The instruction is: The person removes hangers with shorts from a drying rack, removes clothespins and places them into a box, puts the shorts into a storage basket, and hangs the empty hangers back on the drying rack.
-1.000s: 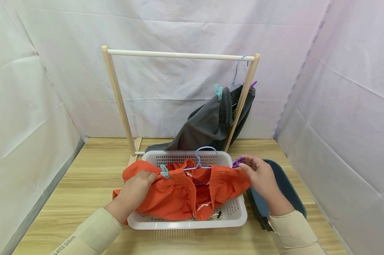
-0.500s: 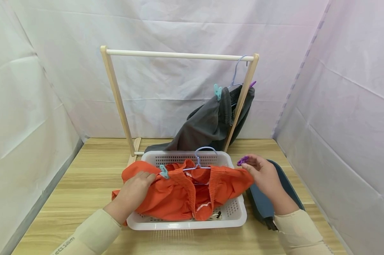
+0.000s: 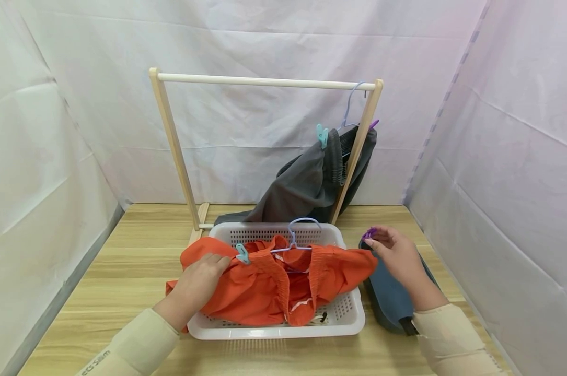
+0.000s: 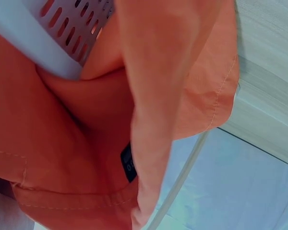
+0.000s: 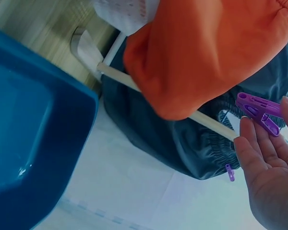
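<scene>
Orange elastic-waist shorts or trousers [image 3: 250, 292] lie spread over a white perforated basket [image 3: 278, 331], with a pale blue hanger [image 3: 293, 236] at the waistband, its hook upward. My left hand [image 3: 198, 279] grips the cloth at the left, next to a teal clothespin [image 3: 243, 254] clipped at the waist. In the left wrist view the orange cloth [image 4: 153, 91] fills much of the picture and hides that hand's fingers. Just past the garment's right end, my right hand [image 3: 398, 258] pinches a purple clothespin [image 5: 259, 108] between thumb and fingers.
Behind the basket stands a wooden rack with a white bar [image 3: 264, 81]. Dark grey trousers [image 3: 302, 180] hang at its right end, held by a teal and a purple clothespin. A blue tub [image 3: 389, 297] sits under the right forearm. White cloth walls [image 3: 513, 172] enclose the table.
My right hand has moved right, away from the basket, carrying the purple clothespin off the garment's edge. The garment's right end has spread slightly rightward. The left hand stays in place.
</scene>
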The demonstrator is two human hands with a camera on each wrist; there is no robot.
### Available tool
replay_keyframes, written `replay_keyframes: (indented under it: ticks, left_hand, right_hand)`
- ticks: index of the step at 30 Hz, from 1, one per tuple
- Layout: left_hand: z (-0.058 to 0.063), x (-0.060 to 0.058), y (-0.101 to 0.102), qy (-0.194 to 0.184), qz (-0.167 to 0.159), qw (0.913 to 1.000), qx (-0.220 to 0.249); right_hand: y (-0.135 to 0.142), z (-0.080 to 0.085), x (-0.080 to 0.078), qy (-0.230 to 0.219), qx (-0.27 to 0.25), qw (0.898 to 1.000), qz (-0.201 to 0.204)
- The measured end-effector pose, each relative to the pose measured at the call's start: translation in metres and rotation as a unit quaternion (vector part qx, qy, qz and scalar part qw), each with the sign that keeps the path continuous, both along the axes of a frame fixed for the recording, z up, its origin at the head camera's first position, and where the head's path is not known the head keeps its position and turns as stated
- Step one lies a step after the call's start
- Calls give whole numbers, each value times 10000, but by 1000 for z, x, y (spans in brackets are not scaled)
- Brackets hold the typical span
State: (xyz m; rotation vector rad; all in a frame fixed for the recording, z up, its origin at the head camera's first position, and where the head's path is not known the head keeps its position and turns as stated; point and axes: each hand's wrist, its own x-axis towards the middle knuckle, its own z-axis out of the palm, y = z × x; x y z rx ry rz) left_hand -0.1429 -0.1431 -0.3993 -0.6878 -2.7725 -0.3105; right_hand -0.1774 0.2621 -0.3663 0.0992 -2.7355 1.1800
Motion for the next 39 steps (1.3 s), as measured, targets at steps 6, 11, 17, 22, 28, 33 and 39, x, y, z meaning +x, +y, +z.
replay_keyframes:
  ticks: [6, 11, 17, 22, 28, 33, 39]
  left_hand:
    - [0, 1, 0, -93, 31, 9999, 36]
    - [-1, 1, 0, -20, 70, 10000, -4]
    - [-2, 1, 0, 46, 77, 10000, 3]
    - [-3, 1, 1, 94, 39, 9999, 34]
    - [-3, 0, 0, 163, 34, 9998, 50]
    - [-3, -1, 0, 126, 35, 9999, 52]
    - [-3, -1, 1, 90, 46, 9999, 5]
  right_hand:
    - [7, -2, -9, -54, 72, 9999, -47]
    - [13, -6, -16, 38, 207, 9998, -65]
    - [21, -13, -25, 12, 389, 9992, -121]
    - [26, -18, -33, -218, 584, 9979, -177]
    - [30, -26, -43, -396, 833, 9957, -115]
    - [32, -33, -50, -339, 987, 9945, -14]
    - [34, -40, -53, -299, 1267, 9915, 30]
